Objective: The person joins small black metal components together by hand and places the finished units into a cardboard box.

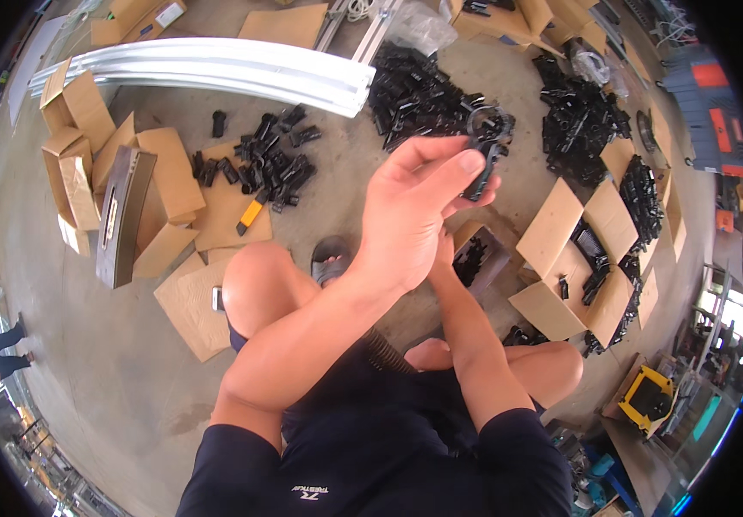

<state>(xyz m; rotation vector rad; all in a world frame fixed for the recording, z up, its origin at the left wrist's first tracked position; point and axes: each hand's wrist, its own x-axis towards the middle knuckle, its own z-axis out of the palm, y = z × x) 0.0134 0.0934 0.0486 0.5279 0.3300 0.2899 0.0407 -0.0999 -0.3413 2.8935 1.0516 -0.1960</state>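
Observation:
My left hand is raised in front of me, its thumb and fingers closed on a black plastic part. At the part's far end there seems to be a ring-shaped piece, hard to separate from the dark pile behind. My right hand sits just below and behind the left one. Its fingers are hidden, so I cannot tell whether it touches the part. Beneath my hands, an open carton has black parts inside. A heap of black plastic parts lies beyond them.
Another black heap and an open carton are at right. Smaller black parts lie left, near a yellow-and-black tool, opened cartons and a dark brown slab. Long white profiles cross the far floor. Someone's legs show far left.

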